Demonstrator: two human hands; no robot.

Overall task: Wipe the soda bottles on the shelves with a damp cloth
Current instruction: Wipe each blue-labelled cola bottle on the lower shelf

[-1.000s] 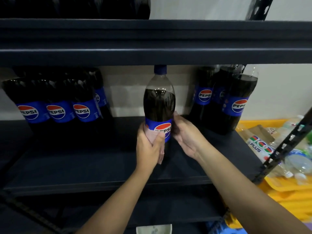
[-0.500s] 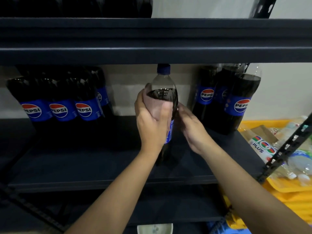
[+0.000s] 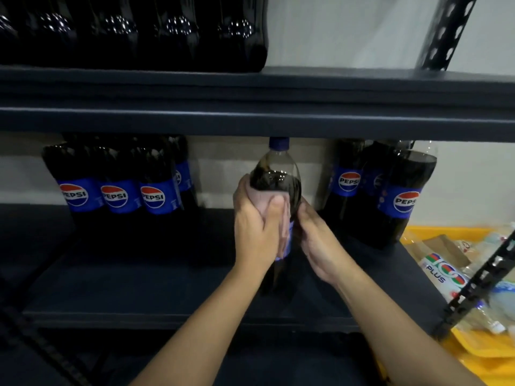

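Evidently mid-task: the left hand presses a pink cloth, fingers wrapped, against the centre bottle; the right hand curls round its side. Bottle rows at nine and three o'clock seemingly await wiping.

Bottle label mostly behind cloth, upper bottles cropped (tops unseen)

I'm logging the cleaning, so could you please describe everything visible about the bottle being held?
The bottle is clear plastic with a blue cap, dark cola below an empty neck, and a blue label mostly hidden. It stands about upright on the middle shelf, between two bottle groups. The left hand presses a pink cloth around its shoulder; the right hand grips its right side.
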